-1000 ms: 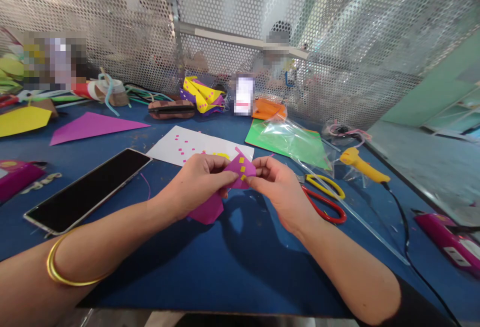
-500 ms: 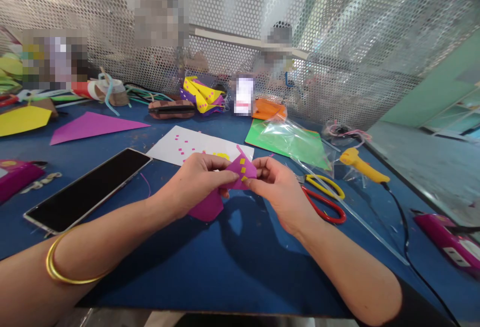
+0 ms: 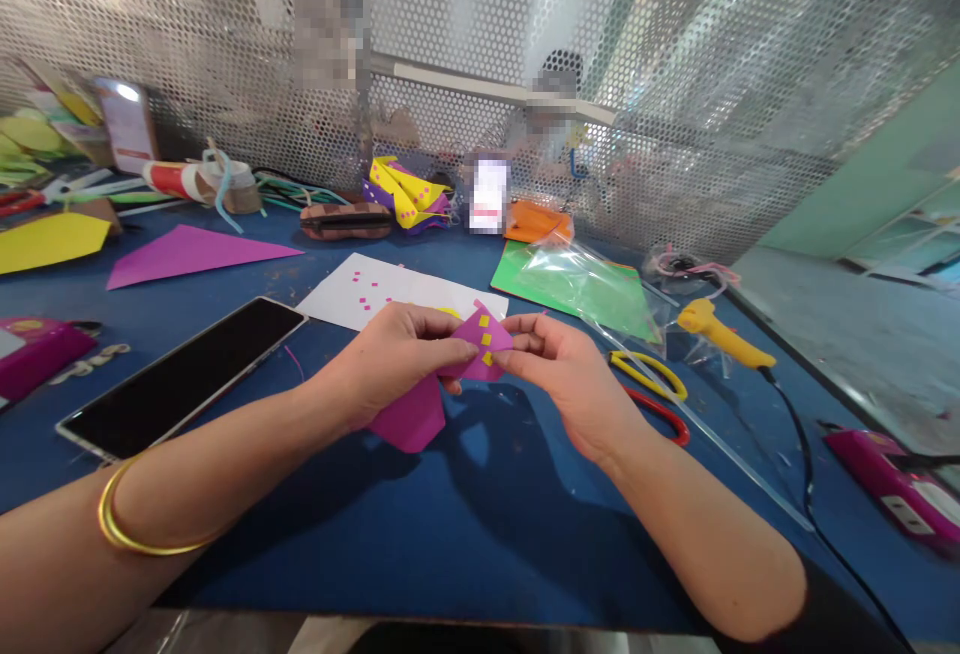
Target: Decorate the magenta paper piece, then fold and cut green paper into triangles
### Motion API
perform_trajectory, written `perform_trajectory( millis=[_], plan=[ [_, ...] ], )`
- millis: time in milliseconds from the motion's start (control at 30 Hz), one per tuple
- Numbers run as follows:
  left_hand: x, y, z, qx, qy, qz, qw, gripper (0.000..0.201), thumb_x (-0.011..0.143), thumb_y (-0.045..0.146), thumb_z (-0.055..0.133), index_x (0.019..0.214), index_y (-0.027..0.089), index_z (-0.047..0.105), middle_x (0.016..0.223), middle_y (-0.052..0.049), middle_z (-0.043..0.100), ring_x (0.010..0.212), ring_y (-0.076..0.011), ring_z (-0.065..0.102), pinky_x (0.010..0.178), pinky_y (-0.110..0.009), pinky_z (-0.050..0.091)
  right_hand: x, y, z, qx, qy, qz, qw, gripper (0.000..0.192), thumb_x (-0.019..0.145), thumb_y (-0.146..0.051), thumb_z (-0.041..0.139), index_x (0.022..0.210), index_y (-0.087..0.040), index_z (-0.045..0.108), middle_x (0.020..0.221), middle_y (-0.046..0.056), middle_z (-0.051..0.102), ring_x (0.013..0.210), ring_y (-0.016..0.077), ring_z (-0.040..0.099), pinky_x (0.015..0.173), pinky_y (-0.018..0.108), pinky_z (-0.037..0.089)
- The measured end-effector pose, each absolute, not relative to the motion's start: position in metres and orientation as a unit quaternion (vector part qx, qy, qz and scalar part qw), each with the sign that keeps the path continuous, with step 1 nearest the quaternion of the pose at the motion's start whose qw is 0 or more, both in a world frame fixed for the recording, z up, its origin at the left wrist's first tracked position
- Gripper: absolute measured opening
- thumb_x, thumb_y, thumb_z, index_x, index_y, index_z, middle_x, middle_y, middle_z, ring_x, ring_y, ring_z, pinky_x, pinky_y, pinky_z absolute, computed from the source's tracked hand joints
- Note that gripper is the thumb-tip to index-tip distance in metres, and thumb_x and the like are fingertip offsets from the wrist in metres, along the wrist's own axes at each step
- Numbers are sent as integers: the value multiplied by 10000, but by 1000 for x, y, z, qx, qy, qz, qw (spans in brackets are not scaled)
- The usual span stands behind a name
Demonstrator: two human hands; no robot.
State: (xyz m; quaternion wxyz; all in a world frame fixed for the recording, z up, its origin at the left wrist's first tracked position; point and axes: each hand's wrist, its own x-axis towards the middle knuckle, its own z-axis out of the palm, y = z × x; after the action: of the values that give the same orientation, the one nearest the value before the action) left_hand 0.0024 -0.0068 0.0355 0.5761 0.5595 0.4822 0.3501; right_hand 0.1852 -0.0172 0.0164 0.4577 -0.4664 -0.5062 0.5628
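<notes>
A piece of purple paper point(image 3: 411, 416) with several small yellow squares along its upper end is held above the blue table. My left hand point(image 3: 397, 354) pinches it from the left, thumb on top, and the paper's wider part hangs below that hand. At its right edge, the thumb and fingers of my right hand point(image 3: 562, 369) close on the same paper. Just behind lies a white sheet point(image 3: 409, 289) with small pink squares and something yellow on it, partly covered by my hands. Scissors with one yellow and one red handle point(image 3: 649, 376) lie beside my right hand.
A phone point(image 3: 187, 374) lies left of my left forearm. Farther back are purple paper point(image 3: 199, 254), a pencil case point(image 3: 345, 221), folded yellow-and-purple paper point(image 3: 409, 196) and green sheets point(image 3: 577, 284) under clear plastic. A yellow glue gun point(image 3: 724, 334) with its cord lies right. A perforated metal screen point(image 3: 480, 24) stands behind.
My right hand has shifted slightly, covering more of the scissors. The purple paper is still between both hands, its upper strip tilted a little differently. The view has moved slightly.
</notes>
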Motion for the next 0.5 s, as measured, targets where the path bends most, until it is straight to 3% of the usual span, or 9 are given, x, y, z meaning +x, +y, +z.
perform_trajectory(
  millis=[100,200,367,500],
  plan=[
    [0,-4,39,563,472,408,542,219,704,390,761,836,218,787,802,-35,760,744,-186,670,629,-249,489,189,-14,17,-468,-488,545,497,319,676,-261,777,966,-192,661,761,-10,714,743,163,668,802,340,493],
    [-2,0,41,535,485,522,455,324,718,453,755,934,211,757,930,-39,749,858,-199,651,691,-255,490,194,-7,17,-468,-440,513,569,316,666,-278,786,951,-201,672,771,-4,715,756,177,669,794,354,510],
    [-1,2,34,483,506,589,405,258,739,433,731,800,202,634,727,13,631,680,-145,569,622,-248,440,200,4,14,-453,-369,482,652,281,649,-263,792,900,-204,679,829,13,721,781,178,665,772,347,523],
    [4,0,26,461,507,548,480,272,733,418,756,782,178,637,768,-21,663,761,-159,608,713,-267,456,199,6,10,-446,-337,470,683,262,639,-264,800,872,-205,693,830,6,714,728,153,631,718,322,507]
  ],
)
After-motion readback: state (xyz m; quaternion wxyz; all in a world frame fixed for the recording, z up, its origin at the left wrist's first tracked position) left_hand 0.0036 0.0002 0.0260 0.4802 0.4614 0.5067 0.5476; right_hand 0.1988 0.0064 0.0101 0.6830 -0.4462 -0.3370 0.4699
